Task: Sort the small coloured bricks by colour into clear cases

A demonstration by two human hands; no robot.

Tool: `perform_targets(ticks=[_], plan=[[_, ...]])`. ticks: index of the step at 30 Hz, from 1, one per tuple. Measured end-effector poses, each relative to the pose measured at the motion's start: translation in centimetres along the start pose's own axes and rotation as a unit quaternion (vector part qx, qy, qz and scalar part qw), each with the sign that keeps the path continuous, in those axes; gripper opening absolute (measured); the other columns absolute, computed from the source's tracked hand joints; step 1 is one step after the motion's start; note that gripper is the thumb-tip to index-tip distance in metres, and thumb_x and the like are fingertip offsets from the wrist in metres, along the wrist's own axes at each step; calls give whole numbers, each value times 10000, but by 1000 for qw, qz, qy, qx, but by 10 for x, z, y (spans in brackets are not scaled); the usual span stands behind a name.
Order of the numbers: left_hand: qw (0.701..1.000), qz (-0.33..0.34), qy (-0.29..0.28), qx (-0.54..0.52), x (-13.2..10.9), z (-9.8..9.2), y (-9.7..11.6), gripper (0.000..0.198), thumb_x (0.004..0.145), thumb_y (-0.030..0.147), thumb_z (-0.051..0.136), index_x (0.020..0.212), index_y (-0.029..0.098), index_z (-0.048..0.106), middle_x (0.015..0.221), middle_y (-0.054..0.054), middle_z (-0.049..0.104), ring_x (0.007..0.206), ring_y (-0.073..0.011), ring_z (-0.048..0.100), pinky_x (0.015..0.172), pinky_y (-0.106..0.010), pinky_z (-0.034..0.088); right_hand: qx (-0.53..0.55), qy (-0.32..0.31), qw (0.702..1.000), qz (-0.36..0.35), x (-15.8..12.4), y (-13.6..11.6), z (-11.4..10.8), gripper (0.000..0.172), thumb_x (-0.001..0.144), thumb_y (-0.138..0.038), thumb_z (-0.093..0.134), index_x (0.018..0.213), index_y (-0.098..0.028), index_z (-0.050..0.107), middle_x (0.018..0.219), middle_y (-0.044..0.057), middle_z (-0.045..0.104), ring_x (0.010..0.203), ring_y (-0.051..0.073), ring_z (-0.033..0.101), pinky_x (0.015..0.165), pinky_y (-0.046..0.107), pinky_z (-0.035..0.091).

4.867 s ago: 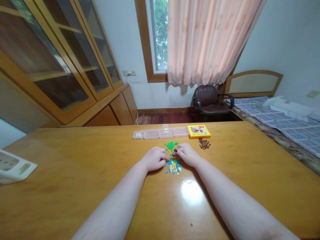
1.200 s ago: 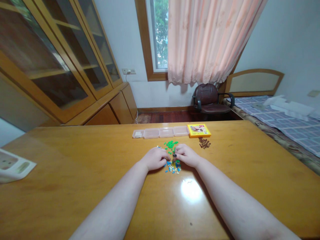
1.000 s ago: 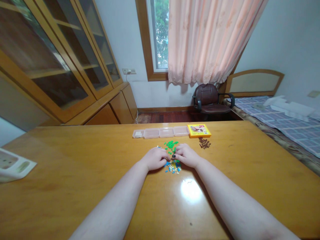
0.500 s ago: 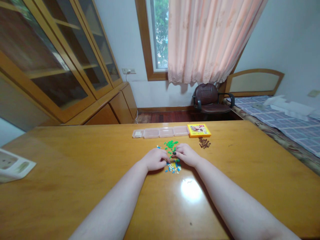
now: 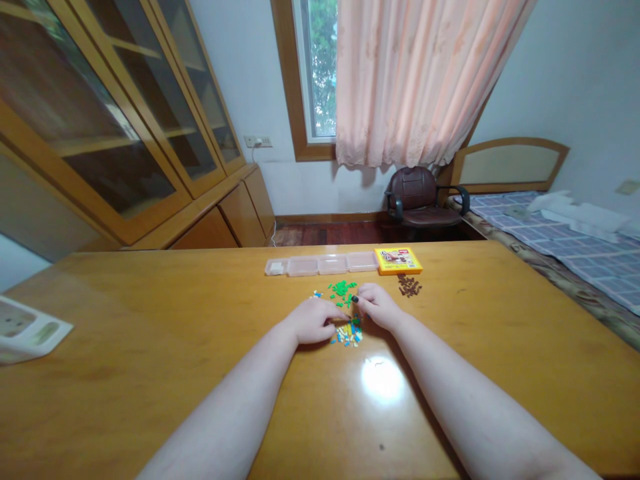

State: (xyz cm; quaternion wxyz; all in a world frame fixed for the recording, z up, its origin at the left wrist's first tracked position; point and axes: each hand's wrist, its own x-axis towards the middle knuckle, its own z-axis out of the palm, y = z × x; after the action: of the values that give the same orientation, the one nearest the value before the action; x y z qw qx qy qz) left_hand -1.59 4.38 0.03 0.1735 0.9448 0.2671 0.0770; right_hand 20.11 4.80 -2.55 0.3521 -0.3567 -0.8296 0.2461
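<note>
My left hand point(image 5: 314, 320) rests on the table with its index finger stretched out and its thumb apart. That fingertip reaches the upper edge of a mixed pile of tiny bricks point(image 5: 349, 331) in blue, yellow, cream and a little green. Across from it, my right hand point(image 5: 376, 306) has its fingers curled in, and a dark nail shows at the tip. It sits just right of a pile of small green bricks point(image 5: 342, 288); whether anything is between its fingers is hidden. A few blue and white bricks point(image 5: 317, 294) lie beyond my left hand.
A row of clear plastic compartments point(image 5: 303, 267) lies at the table's far side, beside a yellow box point(image 5: 399, 261). Small brown bricks point(image 5: 410, 286) are heaped in front of the box. A white socket block point(image 5: 30, 329) stands at the left edge.
My left index finger has extended rightward over the mixed pile. My right hand has drawn back slightly up and right, its fingers more curled, and the gap between the hands shows more.
</note>
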Motion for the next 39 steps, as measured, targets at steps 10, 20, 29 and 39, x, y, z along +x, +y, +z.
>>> perform_targets(ticks=[10,20,29,39], plan=[[1000,-1,-9,15,1,0,2,365,712,146,482,992,252,692,920,-2,705,817,-171,624,739,-258,447,-62,-5,998,17,2,2,1,605,949,-472,325,535,-166,644,530,31,530,574,134,486,620,273,354],[1000,-19,9,20,0,1,-1,367,723,142,479,995,255,698,933,-2,713,842,-169,633,787,-267,460,-93,20,993,66,0,6,4,430,934,-303,405,641,-162,686,612,28,568,628,139,508,634,258,351],[986,-125,63,86,1,5,-7,342,756,184,478,1001,260,704,913,-9,723,811,-182,640,770,-287,476,-83,7,993,84,0,6,3,378,922,-262,418,668,-160,680,651,29,603,660,142,529,656,253,359],[986,-130,59,84,0,6,-8,303,757,198,489,957,259,708,909,-8,723,817,-190,640,766,-292,479,-93,-4,993,75,0,5,2,428,942,-306,398,662,-157,687,640,37,590,661,148,520,663,261,361]])
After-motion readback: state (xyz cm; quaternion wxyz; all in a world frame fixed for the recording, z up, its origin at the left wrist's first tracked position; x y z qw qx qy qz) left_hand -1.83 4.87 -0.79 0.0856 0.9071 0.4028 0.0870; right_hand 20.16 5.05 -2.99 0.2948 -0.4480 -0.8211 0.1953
